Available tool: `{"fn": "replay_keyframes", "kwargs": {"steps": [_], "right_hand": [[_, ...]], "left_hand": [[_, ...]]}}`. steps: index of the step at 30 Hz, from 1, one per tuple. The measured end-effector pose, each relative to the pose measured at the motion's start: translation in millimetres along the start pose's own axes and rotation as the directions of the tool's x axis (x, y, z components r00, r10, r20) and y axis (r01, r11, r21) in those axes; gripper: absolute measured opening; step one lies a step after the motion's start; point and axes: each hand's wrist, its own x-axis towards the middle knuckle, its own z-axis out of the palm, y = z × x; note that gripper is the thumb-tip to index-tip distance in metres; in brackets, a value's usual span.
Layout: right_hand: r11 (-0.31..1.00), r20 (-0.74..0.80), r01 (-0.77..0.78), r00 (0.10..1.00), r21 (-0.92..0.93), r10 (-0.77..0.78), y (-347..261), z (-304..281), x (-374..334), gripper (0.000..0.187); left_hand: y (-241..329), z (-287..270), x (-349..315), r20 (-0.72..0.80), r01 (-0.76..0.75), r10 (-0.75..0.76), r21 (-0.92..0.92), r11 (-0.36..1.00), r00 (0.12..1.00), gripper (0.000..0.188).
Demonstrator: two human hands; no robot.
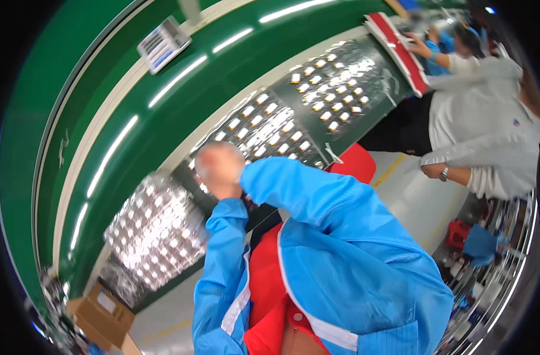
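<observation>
Both my hands are close together over the green workbench, at the near edge of the middle clear plastic sheet [264, 127]. My right hand [227, 163] reaches in from the right and overlaps my left hand [224, 190]. A blur covers them, so the fingers and anything they hold cannot be made out. Rows of small white pieces sit in that sheet. A second shiny sheet [154, 231] with similar pieces lies to the left of my hands. Another sheet [335, 89] with white pieces lies farther right.
A red and white long box [398, 53] stands at the right end of the bench, touched by another person's hand. A person in grey [477, 118] is at right. A cardboard box [101, 316] sits lower left. A white tray of items [163, 44] hangs beyond the bench.
</observation>
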Motion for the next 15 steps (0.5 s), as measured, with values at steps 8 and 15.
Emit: {"fn": "replay_keyframes", "kwargs": {"steps": [8,15], "right_hand": [[0.994,0.106,-0.107,0.988,-0.014,0.108,-39.8,-11.3,-38.3,0.012],[0.979,0.112,-0.203,0.974,0.032,0.199,-54.4,-30.2,-94.6,0.01]], "left_hand": [[2.5,-67.9,-47.9,0.058,0.076,-0.055,-0.469,0.88,0.997,0.061],[0.9,-67.9,-61.0,0.001,0.012,-0.013,-0.589,0.808,1.0,0.062]]}}
